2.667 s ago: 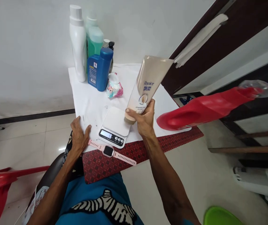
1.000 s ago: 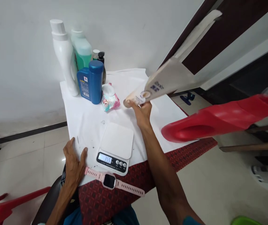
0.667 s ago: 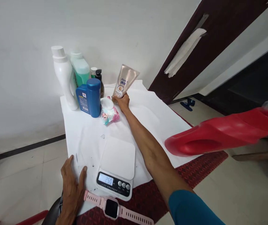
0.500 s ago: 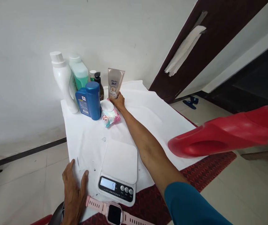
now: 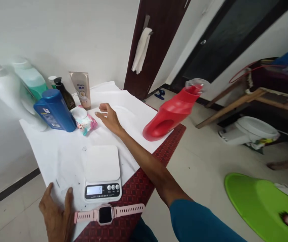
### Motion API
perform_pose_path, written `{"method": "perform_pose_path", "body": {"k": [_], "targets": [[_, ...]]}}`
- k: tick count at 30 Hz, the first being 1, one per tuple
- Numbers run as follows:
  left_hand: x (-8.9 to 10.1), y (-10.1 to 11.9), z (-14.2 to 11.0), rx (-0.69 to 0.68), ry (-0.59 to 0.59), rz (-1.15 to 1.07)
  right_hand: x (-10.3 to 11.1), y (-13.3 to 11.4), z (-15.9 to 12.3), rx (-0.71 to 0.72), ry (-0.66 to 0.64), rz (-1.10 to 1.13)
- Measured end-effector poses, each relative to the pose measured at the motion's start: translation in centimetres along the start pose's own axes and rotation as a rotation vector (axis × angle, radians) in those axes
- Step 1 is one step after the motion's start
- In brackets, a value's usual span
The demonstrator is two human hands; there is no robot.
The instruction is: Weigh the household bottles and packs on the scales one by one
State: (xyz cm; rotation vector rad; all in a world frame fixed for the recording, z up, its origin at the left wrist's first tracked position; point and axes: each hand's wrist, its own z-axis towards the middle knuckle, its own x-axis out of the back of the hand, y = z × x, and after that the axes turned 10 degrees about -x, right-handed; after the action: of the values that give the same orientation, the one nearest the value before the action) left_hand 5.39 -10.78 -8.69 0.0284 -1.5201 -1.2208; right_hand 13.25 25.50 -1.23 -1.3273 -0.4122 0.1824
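Note:
My right hand (image 5: 110, 118) hovers over the white cloth with its fingers apart, holding nothing. Just beyond it a beige Rejoice tube (image 5: 81, 90) stands upright on its cap, apart from the fingers. A pack of wipes (image 5: 83, 121) with a white lid lies left of that hand. At the table's near left edge, my left hand (image 5: 57, 213) rests with thumb and fingers spread. Between the hands sits a white kitchen scale (image 5: 103, 168), its platform bare and its display reading 5. A pink smartwatch (image 5: 105, 214) lies below the scale, close to my left hand.
At the back left stand a white bottle (image 5: 12, 95), a green-liquid jug (image 5: 31, 78), a blue bottle (image 5: 54, 111) and a dark pump bottle (image 5: 65, 94). A red detergent bottle (image 5: 167, 116) stands by the right edge. A green tub (image 5: 257, 201) is on the floor.
The tube went from above the scale to the back of the table, and my right hand has let go and drawn back. The view has swung right; my left hand stays at the edge.

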Motion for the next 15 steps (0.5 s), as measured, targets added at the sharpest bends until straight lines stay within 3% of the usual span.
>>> {"method": "perform_pose_path", "body": {"k": [1, 3, 6, 8, 9, 12, 15], "targets": [[0.0, 0.0, 0.1, -0.008, 0.001, 0.001, 1.9, -0.8, -3.1, 0.122, 0.039, -0.009], [0.1, -0.2, 0.1, -0.031, 0.005, 0.001, 6.2, -2.3, -9.0, 0.266, 0.251, -0.076], [0.2, -0.5, 0.3, -0.064, -0.004, 0.002, 12.2, -3.8, -15.2, 0.281, 0.727, -0.161], [0.3, -0.7, 0.4, -0.078, -0.013, -0.006, 14.7, -3.6, -16.9, 0.197, 0.878, -0.138], [0.3, -0.7, 0.4, -0.080, -0.012, -0.013, 15.3, -3.1, -17.1, 0.136, 0.875, -0.108], [0.3, -0.4, 0.5, -0.073, -0.003, -0.032, 15.0, -0.8, -15.7, -0.016, 0.700, 0.015], [0.4, 0.1, 0.4, -0.076, 0.014, -0.045, 13.7, 1.1, -13.0, -0.031, 0.617, 0.069]]}}
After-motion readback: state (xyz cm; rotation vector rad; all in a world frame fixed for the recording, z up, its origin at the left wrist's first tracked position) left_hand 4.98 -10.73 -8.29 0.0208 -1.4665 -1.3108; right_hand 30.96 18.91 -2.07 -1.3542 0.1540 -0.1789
